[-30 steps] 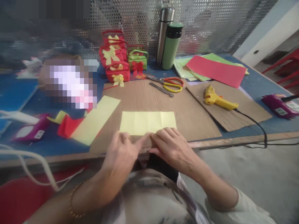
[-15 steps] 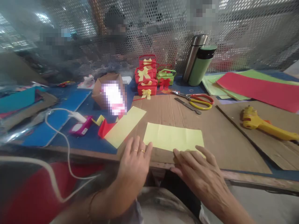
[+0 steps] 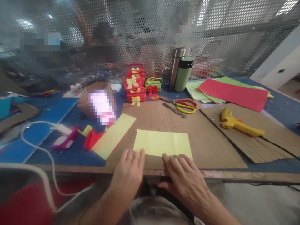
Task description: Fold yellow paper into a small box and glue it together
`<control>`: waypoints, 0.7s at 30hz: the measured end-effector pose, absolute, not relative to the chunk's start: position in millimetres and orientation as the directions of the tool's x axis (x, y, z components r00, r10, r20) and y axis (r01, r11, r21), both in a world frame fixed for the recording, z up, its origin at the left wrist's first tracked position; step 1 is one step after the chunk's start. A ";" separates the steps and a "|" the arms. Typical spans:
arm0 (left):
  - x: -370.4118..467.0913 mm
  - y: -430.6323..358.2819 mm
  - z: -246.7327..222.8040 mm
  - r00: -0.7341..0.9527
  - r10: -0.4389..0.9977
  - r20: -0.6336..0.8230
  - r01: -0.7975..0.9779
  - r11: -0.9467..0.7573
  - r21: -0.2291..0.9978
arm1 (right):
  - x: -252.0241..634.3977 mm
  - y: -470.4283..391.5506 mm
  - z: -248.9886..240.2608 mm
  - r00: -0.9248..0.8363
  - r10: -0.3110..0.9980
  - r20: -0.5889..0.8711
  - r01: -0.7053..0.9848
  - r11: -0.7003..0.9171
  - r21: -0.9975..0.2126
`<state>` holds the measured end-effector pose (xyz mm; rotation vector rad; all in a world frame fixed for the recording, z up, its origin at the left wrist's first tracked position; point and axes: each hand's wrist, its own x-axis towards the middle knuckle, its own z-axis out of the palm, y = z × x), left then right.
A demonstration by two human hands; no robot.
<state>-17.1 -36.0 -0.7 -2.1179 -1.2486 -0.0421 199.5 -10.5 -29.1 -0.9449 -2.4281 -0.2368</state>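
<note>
A light yellow paper strip (image 3: 161, 142) with faint cross creases lies flat on a sheet of brown cardboard (image 3: 150, 115) in front of me. My left hand (image 3: 131, 170), with two rings on it, rests palm down, its fingertips at the strip's near left corner. Along the near edge, toward the right, the fingers of my right hand (image 3: 185, 175) press on the paper; its thumb points off to the side. Neither hand grips anything. Left of the strip, a second yellow paper strip (image 3: 114, 136) lies at a slant, partly over folded red paper (image 3: 93, 140).
Beyond are scissors (image 3: 186, 106), a metal blade (image 3: 174, 110), small red boxes with bows (image 3: 136, 93), a green box (image 3: 153, 83) and flasks (image 3: 184, 75). A yellow glue gun (image 3: 241, 123) lies right, near coloured sheets (image 3: 234, 92). A white cable (image 3: 50, 156) hangs over the left edge.
The view has swung to the right, so everything appears further left. The right hand's fingers have drawn closer together on the paper's near edge. The left hand stays by the corner.
</note>
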 end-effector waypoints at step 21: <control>-6.3 -41.2 -5.9 0.496 0.859 0.128 0.746 -0.347 -0.569 | 206.6 -9.6 -21.6 -0.561 0.624 0.544 0.713 0.698 -0.064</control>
